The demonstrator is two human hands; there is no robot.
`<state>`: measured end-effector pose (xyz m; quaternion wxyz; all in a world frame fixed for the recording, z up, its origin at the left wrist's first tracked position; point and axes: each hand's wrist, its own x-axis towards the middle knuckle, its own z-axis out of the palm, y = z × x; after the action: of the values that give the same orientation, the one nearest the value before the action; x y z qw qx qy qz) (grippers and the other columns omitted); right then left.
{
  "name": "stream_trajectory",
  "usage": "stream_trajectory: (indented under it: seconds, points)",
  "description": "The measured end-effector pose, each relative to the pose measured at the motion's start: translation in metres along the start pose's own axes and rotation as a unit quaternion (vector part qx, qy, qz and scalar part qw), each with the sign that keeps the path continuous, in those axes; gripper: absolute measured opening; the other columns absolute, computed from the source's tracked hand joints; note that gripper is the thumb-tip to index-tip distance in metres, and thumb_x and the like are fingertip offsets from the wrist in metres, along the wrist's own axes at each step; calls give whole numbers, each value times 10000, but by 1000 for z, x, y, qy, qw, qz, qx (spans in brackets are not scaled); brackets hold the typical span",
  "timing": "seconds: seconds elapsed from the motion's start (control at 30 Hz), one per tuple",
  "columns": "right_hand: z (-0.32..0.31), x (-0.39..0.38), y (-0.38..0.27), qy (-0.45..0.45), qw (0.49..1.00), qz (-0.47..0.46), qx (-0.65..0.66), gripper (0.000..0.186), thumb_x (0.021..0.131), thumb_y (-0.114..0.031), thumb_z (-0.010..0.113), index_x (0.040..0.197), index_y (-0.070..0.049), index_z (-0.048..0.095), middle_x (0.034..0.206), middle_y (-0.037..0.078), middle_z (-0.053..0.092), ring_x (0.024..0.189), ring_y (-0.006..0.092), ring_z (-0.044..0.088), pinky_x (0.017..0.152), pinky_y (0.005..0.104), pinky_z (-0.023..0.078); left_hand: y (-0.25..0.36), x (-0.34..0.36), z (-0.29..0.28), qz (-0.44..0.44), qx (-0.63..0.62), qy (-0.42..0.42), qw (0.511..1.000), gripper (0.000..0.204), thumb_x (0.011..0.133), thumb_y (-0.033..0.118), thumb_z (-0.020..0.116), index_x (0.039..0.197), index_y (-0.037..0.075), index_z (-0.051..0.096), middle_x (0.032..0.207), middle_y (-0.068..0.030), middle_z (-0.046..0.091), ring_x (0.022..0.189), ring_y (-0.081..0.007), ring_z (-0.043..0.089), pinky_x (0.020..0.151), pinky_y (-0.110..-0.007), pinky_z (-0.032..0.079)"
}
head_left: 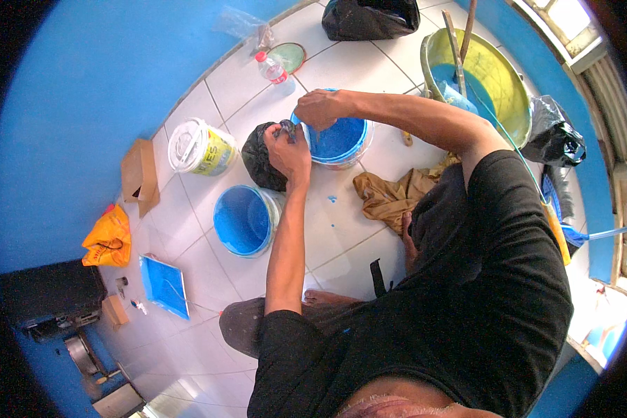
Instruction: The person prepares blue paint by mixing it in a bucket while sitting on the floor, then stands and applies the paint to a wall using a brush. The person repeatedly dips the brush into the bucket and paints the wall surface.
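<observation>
With its fingers closed, my left hand grips the gathered neck of a black plastic bag, which rests on the tiles. My right hand is curled over the far left rim of a bucket of blue paint; what it holds, if anything, is too small or hidden. The two hands are close together but apart. Just nearer to me than the bag stands a second bucket, its inside coated blue.
A white lidded pail stands left of the bag. Beyond are a red-capped bottle and a green round lid. A large yellow-green tub holds sticks. A brown cloth and blue paint tray lie on the floor.
</observation>
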<state>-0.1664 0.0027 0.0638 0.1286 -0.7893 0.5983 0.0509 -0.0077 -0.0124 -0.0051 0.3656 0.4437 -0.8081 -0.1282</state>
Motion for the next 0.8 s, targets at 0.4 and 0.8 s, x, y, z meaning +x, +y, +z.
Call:
stream_trajectory:
  seconds: [0.4, 0.8]
  points:
    - [1, 1, 13, 69, 994, 30, -78, 170, 755, -111, 632, 868, -7, 704, 917, 204, 694, 878, 318, 689, 748, 424, 556, 7, 2, -1, -24, -16, -24, 999, 302, 781, 265, 727, 771, -30, 662, 1074, -123, 560, 929, -307, 586, 769, -412, 464]
    - [10, -5, 10, 82, 989, 14, -119, 183, 775, -138, 603, 838, -9, 717, 865, 195, 701, 851, 326, 692, 718, 417, 554, 5, 2, 0, -40, -31, -41, 998, 353, 770, 311, 740, 755, -34, 669, 1092, -126, 552, 1014, -322, 558, 858, -414, 440]
